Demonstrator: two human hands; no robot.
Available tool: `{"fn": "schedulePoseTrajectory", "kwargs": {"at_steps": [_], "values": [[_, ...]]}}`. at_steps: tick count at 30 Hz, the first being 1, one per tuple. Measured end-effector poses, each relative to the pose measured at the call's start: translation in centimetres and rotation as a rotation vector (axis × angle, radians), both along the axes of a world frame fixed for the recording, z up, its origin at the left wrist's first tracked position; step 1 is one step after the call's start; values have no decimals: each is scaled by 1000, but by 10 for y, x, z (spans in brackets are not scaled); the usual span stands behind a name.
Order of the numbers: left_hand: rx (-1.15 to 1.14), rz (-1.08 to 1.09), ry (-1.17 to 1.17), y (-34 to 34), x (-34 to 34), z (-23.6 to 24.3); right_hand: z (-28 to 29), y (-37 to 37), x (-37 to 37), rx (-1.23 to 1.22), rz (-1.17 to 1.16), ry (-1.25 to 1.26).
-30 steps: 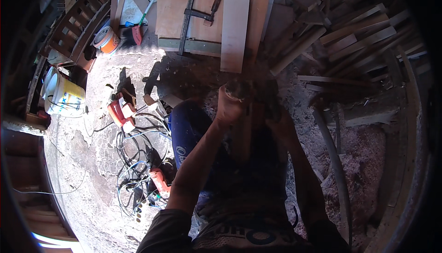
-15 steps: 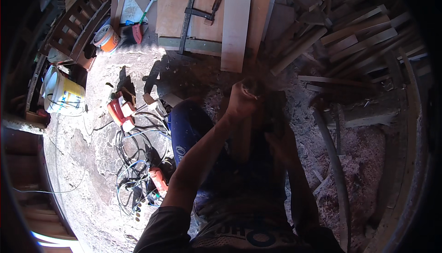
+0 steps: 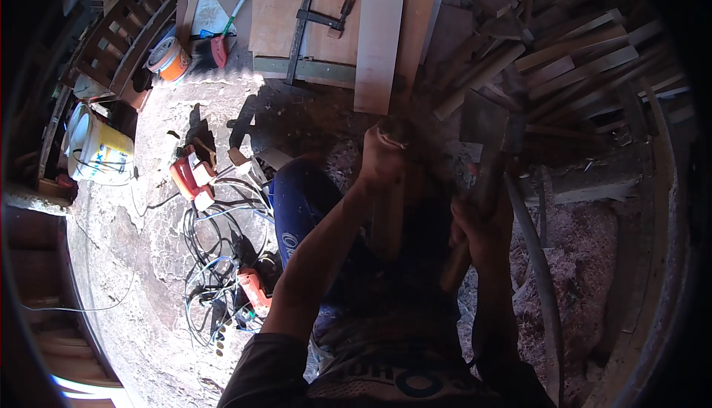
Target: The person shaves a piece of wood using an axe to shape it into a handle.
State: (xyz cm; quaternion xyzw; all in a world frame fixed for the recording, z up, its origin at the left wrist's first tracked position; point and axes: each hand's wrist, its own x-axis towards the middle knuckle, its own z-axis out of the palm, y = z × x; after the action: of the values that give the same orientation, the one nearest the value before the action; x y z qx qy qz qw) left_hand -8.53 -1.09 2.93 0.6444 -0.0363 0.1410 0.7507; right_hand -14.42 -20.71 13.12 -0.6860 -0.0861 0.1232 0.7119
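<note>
Wooden stick (image 3: 387, 219) in front of my lap, left grip (image 3: 381, 159) closed round its upper part. Right grip (image 3: 480, 226) wrapped on the handle of the hatchet (image 3: 483, 121), head pointing away from me, right of the stick, apart. Pale board (image 3: 380, 37) ahead; red drill (image 3: 254, 289) on the floor (image 3: 159, 260), left.

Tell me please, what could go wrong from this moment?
The hatchet-like tool in the right grip might strike the left grip, closed near the top of the wooden piece. A glancing blow might reach the left knee nearby. The tangled cables beside that leg could catch a foot.
</note>
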Motion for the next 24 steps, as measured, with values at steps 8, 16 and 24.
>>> {"fn": "schedulePoseTrajectory", "kwargs": {"at_steps": [8, 16, 24], "values": [[129, 103, -10, -3, -12, -11, 17, -4, -3, -165, 152, -70], [158, 65, -79, -9, -28, -15, 60, 6, -1, -531, 183, -717], [522, 218, -368, 0, -31, -46, 7, 1, 3, -909, 435, -649]]}}
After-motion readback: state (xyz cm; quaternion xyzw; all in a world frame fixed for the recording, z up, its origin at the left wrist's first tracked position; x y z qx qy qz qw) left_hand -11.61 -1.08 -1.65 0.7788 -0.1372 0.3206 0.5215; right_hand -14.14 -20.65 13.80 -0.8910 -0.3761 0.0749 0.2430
